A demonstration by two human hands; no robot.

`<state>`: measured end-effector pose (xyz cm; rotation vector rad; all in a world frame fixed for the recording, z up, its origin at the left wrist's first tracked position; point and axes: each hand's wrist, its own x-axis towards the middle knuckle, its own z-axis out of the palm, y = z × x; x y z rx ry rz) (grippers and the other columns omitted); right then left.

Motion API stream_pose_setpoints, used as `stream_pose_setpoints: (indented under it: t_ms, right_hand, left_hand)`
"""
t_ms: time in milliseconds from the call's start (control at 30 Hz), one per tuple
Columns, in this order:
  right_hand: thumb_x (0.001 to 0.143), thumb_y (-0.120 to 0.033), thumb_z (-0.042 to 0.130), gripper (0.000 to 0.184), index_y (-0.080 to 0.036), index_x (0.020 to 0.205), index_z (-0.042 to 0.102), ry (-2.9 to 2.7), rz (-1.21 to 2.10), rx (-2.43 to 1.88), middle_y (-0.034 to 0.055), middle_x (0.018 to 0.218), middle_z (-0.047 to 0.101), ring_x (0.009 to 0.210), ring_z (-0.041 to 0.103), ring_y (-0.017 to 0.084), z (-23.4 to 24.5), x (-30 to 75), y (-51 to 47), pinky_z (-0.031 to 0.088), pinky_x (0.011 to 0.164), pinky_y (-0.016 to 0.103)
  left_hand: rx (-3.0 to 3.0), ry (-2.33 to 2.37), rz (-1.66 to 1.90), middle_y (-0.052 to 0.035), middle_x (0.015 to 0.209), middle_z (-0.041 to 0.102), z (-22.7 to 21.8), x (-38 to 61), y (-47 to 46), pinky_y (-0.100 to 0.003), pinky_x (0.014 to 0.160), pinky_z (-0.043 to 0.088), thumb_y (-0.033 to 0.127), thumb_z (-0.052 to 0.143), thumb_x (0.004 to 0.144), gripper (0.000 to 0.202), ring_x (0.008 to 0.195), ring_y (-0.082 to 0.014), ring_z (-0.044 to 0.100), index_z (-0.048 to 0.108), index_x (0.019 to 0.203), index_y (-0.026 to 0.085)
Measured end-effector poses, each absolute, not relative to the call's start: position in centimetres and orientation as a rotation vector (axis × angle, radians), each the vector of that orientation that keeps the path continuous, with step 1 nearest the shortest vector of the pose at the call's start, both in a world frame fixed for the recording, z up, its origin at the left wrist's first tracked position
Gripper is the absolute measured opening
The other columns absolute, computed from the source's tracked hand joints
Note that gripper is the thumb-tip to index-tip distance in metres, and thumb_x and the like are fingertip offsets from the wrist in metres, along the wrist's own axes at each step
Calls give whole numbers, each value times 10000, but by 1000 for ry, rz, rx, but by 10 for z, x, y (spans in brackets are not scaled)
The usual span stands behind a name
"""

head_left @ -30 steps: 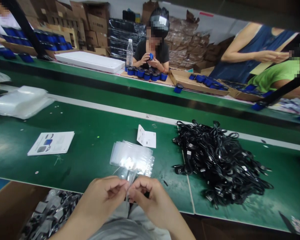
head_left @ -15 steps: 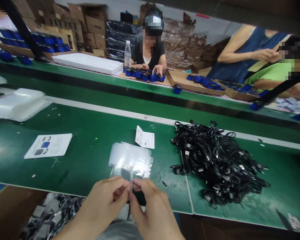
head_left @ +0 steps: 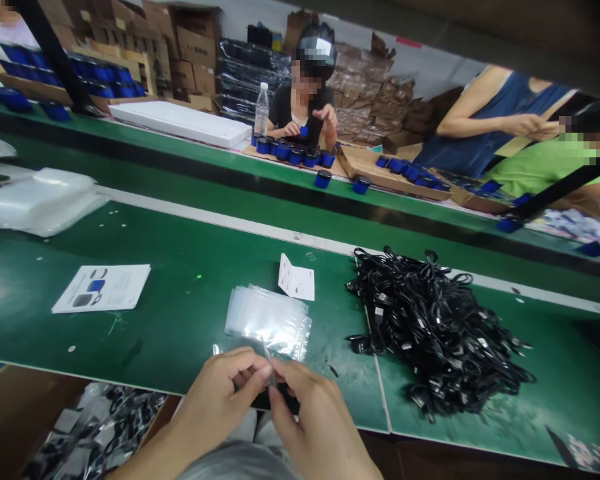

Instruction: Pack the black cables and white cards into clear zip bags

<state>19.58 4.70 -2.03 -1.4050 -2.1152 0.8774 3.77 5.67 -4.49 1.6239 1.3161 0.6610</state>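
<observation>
At the bench's near edge, my left hand (head_left: 229, 390) and my right hand (head_left: 313, 410) meet with their fingers closed. Between their fingertips they pinch a small clear plastic bag (head_left: 266, 350), seen nearly edge-on; its contents are mostly hidden by the fingers. Just beyond lies a fanned stack of clear zip bags (head_left: 270, 320). A folded white leaflet (head_left: 300, 283) stands part-open behind that stack. To the right is a tangled heap of black USB cables (head_left: 430, 333).
Printed sheets (head_left: 103, 287) lie on the green bench (head_left: 180, 353) at left, with a pile of plastic bags (head_left: 40, 200) behind. Below the edge, a carton holds bagged parts (head_left: 100, 427). Co-workers sit across, beside blue round items (head_left: 295, 155) and a water bottle (head_left: 261, 110).
The bag between my hands has turned more edge-on and sits lower. Across the bench, a co-worker's hand has lifted, and another blue item now stands on the ledge.
</observation>
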Motion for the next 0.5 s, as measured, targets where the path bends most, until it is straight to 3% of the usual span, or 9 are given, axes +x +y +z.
stream_pose_setpoints:
  t_ms: [233, 500]
  right_hand:
    - [855, -187, 414, 346, -118, 1112, 635, -2099, 696, -1487, 99, 934, 726, 788, 700, 231, -20, 186, 48, 523, 672, 279]
    - [877, -227, 378, 324, -199, 971, 686, -2282, 418, -1518, 66, 800, 749, 640, 712, 215, -38, 198, 48, 509, 532, 234]
  left_hand:
    - [1815, 1270, 739, 14, 656, 558, -46, 37, 59, -186, 536, 399, 244, 414, 913, 291, 579, -109, 551, 577, 682, 172]
    - [1858, 1406, 884, 20, 588, 533, -51, 48, 48, -203, 525, 345, 131, 502, 792, 196, 546, -105, 499, 535, 602, 167]
